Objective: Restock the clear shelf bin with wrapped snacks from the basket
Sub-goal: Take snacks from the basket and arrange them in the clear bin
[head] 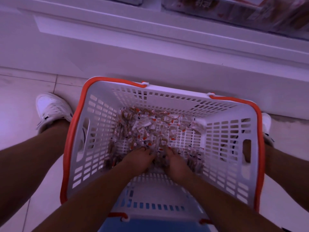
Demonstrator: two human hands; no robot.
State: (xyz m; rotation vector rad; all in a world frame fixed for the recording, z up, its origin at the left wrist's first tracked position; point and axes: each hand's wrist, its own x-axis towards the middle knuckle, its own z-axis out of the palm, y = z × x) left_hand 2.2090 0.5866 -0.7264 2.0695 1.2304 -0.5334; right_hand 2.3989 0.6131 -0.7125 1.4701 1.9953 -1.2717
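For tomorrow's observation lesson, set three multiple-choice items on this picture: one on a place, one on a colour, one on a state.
1. Where do the wrapped snacks lie?
A. on the floor tiles
B. on the bottom of the basket
C. on a chair

2. What colour is the basket's rim?
A. green
B. black
C. orange-red

3. What are the hands doing?
A. both reach down among the snacks
B. both lift the basket by its handles
C. one rests on a shoe

Answers:
1 B, the packets are spread over the slotted bottom.
2 C, an orange-red band runs round the white walls.
3 A, the left hand and right hand sit side by side in the pile, fingertips buried among the wrappers.
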